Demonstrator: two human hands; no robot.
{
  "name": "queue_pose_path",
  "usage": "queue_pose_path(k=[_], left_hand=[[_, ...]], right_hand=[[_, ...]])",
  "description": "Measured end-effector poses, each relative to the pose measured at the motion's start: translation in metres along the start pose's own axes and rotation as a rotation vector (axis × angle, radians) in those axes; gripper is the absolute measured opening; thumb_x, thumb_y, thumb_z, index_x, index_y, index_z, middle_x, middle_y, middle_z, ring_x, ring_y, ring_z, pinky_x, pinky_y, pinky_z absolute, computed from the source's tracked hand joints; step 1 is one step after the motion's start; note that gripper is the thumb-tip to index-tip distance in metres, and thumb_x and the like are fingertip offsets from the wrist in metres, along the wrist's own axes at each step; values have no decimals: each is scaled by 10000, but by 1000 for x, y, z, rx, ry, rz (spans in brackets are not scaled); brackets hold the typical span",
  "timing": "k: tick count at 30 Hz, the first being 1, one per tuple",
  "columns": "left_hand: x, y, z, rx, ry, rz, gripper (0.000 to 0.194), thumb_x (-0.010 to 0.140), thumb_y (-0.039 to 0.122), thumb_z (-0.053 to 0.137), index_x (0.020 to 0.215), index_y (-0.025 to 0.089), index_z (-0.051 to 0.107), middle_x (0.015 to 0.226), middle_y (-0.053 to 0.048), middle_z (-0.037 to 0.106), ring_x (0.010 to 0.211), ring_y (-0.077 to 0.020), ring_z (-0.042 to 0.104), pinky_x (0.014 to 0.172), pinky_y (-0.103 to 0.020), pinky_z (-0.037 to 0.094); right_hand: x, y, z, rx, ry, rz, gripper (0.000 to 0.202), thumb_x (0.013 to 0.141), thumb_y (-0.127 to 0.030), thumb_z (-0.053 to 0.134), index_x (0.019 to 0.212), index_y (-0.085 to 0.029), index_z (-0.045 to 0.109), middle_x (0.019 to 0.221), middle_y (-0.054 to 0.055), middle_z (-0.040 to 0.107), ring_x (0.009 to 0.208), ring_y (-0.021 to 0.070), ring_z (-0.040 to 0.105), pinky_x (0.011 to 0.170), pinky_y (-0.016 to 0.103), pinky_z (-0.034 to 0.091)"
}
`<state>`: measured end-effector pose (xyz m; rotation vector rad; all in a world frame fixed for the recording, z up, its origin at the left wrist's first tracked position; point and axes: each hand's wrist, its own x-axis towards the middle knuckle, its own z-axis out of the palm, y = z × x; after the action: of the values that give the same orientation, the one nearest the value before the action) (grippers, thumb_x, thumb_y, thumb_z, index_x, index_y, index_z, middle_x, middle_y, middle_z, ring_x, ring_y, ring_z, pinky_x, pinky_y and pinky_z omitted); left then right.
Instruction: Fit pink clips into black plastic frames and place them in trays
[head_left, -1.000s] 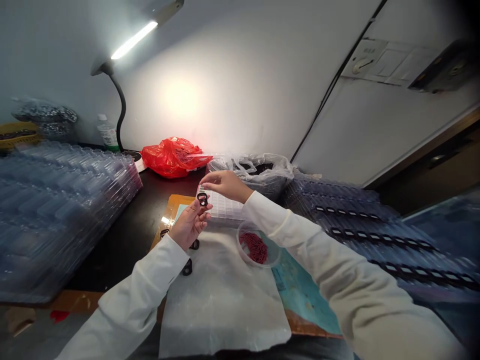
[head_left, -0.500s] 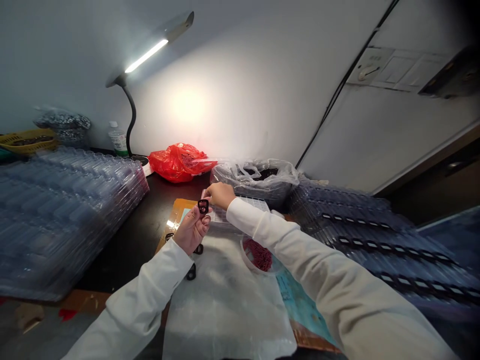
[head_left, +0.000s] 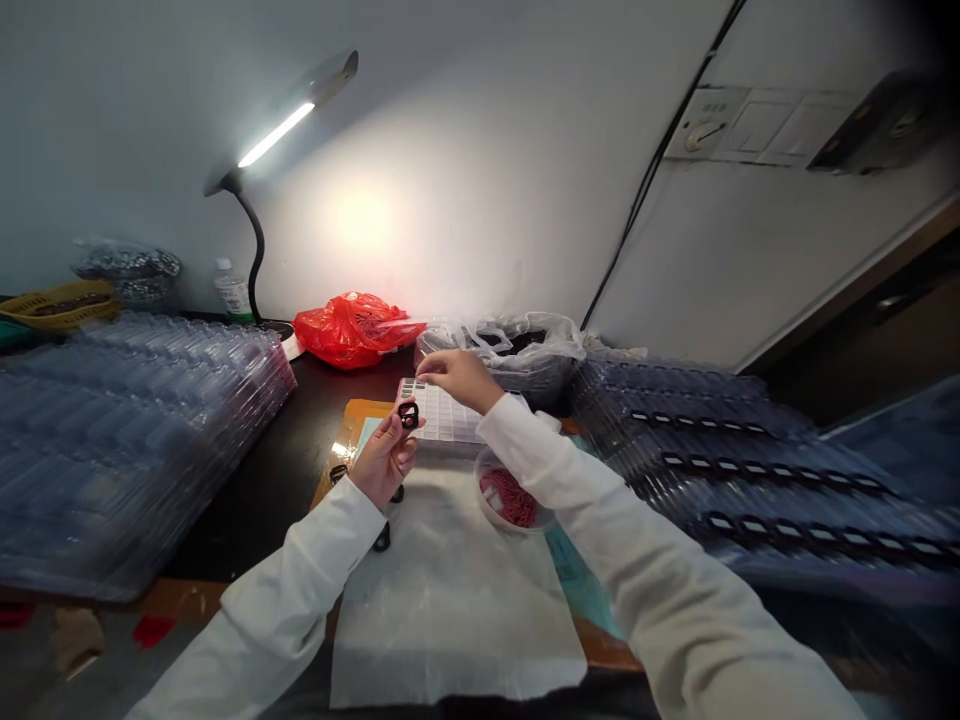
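Observation:
My left hand [head_left: 382, 465] pinches a small black plastic casing [head_left: 409, 415], rounded, with a window in its upper part, and holds it upright above the mat. Thumb and fingertips of my right hand [head_left: 466, 380] are pressed together over the far left part of a white gridded tray [head_left: 450, 418]; whatever they hold is too small to make out. Small grey pieces [head_left: 409, 386] sit in the tray's corner cells. More black casings [head_left: 382, 538] lie beside my left wrist, partly covered by it. A round clear tub [head_left: 489, 512] of dark pink strands stands below my right forearm.
A whitish sheet [head_left: 457, 610] covers the work area. Stacked clear plastic trays [head_left: 127, 440] rise at left, and more stacks [head_left: 705, 440] holding rows of black casings at right. Behind are a red bag [head_left: 349, 335], a bag-lined bin [head_left: 551, 375] and a lit lamp [head_left: 259, 235].
My right hand has drawn away from the casing, moving right to hover over the tray, so more of its cells show. The left hand keeps its hold. The whole view has shifted slightly.

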<state>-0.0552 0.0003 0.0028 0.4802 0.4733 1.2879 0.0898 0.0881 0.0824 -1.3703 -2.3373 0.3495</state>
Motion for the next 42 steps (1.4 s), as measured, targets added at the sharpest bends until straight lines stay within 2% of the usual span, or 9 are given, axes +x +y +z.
queue_pose_path(k=[3,5,9,15,21,29,34,36,42], left_hand=[[-3,-3,5,37,14,-36,424,599,352,854,910,168,631,790,-8,684,384,3,367,311,-98,277],[-5,-7,8,81,29,-71,435,582,377,858,881,157,632,775,-9,676,382,4,360,307,-100,265],[-5,-17,8,191,41,-126,471,589,429,842,915,152,645,741,-12,653,403,-11,385,327,-113,294],[-3,-22,0,282,26,-111,513,596,468,826,975,164,660,778,-18,642,436,-22,415,354,-134,320],[-3,-25,-2,350,35,-84,500,611,442,823,1005,174,676,782,-12,626,451,-27,420,377,-156,332],[-5,-27,0,425,71,-32,491,607,393,835,1024,168,702,757,-7,645,471,-44,496,424,-169,384],[-6,-27,2,400,113,-10,493,581,379,850,998,164,699,713,13,630,426,-35,479,380,-160,362],[-6,-27,2,390,120,-21,506,573,389,853,996,163,692,708,12,627,420,-33,481,367,-152,357],[-7,-26,5,361,155,-18,525,530,399,872,953,153,680,659,24,609,403,-21,463,349,-122,344]], right_hand=[[-41,1,-17,222,190,-91,125,835,-274,657,925,-199,701,893,-10,726,745,104,613,692,204,434],[-68,-2,-20,292,286,-145,71,817,-256,678,855,-200,699,811,-14,713,683,106,576,654,214,415],[-95,-7,-9,175,300,-164,57,846,-227,652,837,-233,707,818,-12,714,752,128,578,685,229,391],[-96,-1,11,153,274,-117,73,825,-179,675,845,-236,716,819,-13,714,796,144,591,706,236,394],[-100,0,15,173,245,-135,96,845,-161,646,859,-232,709,819,-13,716,807,150,577,709,241,395],[-103,4,25,234,276,-161,114,853,-137,629,859,-221,706,855,-20,726,830,144,547,743,244,410],[-105,2,24,86,370,-237,126,879,-245,609,867,-248,734,900,21,707,920,191,492,794,295,410],[-106,2,21,24,378,-271,135,882,-236,601,872,-251,735,935,29,696,929,197,483,808,319,406],[-111,-5,12,-202,221,-414,188,920,-191,508,980,-189,686,983,60,675,965,210,507,869,377,405]])
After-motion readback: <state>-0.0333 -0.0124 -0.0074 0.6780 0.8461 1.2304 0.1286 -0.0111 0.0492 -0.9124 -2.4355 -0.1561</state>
